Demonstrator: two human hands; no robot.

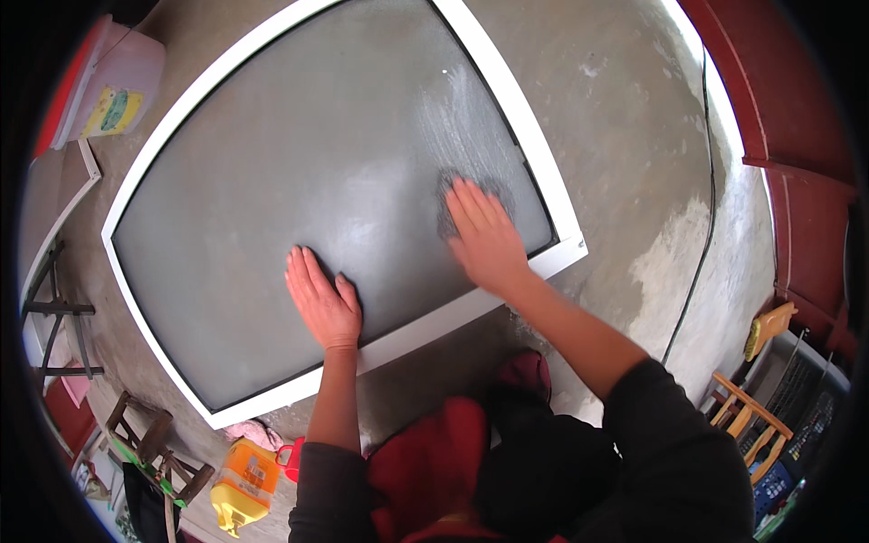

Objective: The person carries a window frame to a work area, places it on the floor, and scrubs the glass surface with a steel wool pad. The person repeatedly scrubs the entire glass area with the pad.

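Observation:
A glass panel (271,156) in a white frame (428,329) with a dark inner seal lies before me. My left hand (324,298) rests flat on the glass near the frame's close edge, thumb apart from the fingers, holding nothing. Farther right, my right hand (483,237) presses a grey mesh scouring pad (445,203) against the glass; its fingertips are slightly blurred. Whitish streaks of foam or liquid (465,122) run over the glass beyond the pad. The palm side of my right hand is hidden.
At the lower left are an orange and yellow bottle (248,478), a red mug (293,460), a pink cloth (252,433) and a small wooden stool (153,441). A pink bucket (146,64) stands upper left. A black cable (703,261) runs along the concrete floor at right.

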